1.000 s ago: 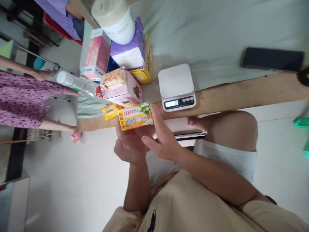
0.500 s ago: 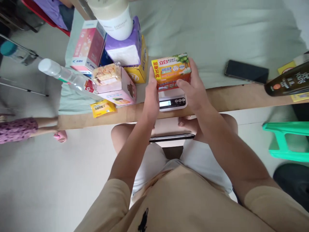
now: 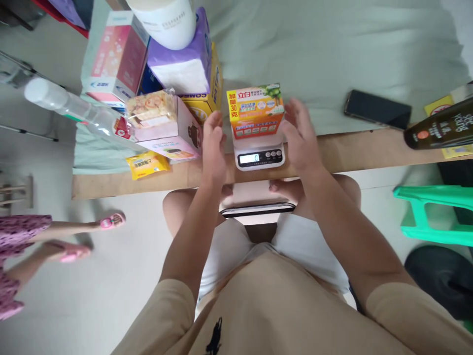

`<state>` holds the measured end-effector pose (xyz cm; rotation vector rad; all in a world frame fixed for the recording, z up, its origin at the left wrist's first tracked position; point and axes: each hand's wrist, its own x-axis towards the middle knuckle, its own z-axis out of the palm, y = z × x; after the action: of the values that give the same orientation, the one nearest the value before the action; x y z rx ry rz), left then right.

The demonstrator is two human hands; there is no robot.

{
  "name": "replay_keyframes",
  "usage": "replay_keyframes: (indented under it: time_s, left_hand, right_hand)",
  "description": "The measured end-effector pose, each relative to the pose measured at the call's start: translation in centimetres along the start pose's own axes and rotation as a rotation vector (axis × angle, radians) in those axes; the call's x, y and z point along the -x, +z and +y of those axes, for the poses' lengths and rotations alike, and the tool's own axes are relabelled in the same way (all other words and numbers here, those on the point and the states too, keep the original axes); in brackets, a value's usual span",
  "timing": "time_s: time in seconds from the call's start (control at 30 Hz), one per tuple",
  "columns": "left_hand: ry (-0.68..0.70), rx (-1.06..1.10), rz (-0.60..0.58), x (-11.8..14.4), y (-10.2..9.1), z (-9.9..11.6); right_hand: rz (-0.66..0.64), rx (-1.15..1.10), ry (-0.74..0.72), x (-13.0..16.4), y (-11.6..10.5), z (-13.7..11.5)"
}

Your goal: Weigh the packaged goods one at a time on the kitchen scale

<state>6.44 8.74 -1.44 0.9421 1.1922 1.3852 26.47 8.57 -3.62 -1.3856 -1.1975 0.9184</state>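
An orange and yellow box with Chinese lettering [image 3: 255, 112] rests on a white digital kitchen scale [image 3: 243, 168] near the table's front edge. The lit display seems to read 0. To the left of the box, apart from it, is my left hand [image 3: 214, 148], holding nothing, its fingers loosely bent and partly blurred. On the other side my right hand [image 3: 300, 135] is beside the box with fingers apart and nothing in its grasp; whether a fingertip still touches the box I cannot tell.
Left of the scale stand a pink box [image 3: 118, 54], a purple-and-white tissue pack [image 3: 181, 69], a white container [image 3: 166, 22], a clear bottle [image 3: 79, 108], a wrapped snack [image 3: 153, 108] and a yellow packet [image 3: 148, 165]. A phone [image 3: 377, 108] and dark bottle [image 3: 443, 123] lie right. Another person's legs [image 3: 70, 229] show left.
Both hands have let go of the orange box and moved apart, the left one further. The box now sits on the scale. At left, the other person has stepped closer.
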Motion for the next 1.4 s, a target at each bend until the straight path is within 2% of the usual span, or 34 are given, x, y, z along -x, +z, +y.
replay_keyframes:
  time_s: [0.1, 0.17, 0.23, 0.37, 0.5, 0.7, 1.23, 1.4]
  left_hand:
    - [0.104, -0.174, 0.092, 1.0, -3.4, -2.0]
    - [0.133, -0.271, 0.101, 1.9, -5.0, -3.1]
    - [0.15, -0.358, 0.08, 2.5, -5.7, -3.7]
    - [0.137, -0.409, 0.03, 2.5, -5.3, -3.7]
    - [0.146, -0.41, 0.041, 1.9, -4.7, -3.5]
    - [0.147, -0.404, 0.073, 1.7, -4.8, -3.9]
    - [0.146, -0.379, 0.089, 1.8, -4.9, -3.8]
    - [0.201, -0.297, 0.075, 1.6, -4.9, -3.5]
  right_hand:
    - [0.154, 0.052, 0.068, 1.1, -2.4, 2.0]
    - [0.193, 0.117, 0.083, 2.1, -3.6, 3.1]
    - [0.183, 0.179, 0.047, 3.1, -4.3, 3.8]
    - [0.122, 0.251, -0.032, 4.3, -3.9, 3.6]
    - [0.135, 0.281, -0.032, 4.3, -3.4, 3.0]
    - [0.139, 0.29, -0.063, 4.1, -3.6, 3.3]
    - [0.123, 0.297, -0.045, 4.3, -3.7, 3.1]
    - [0.118, 0.239, -0.018, 3.5, -4.0, 3.9]
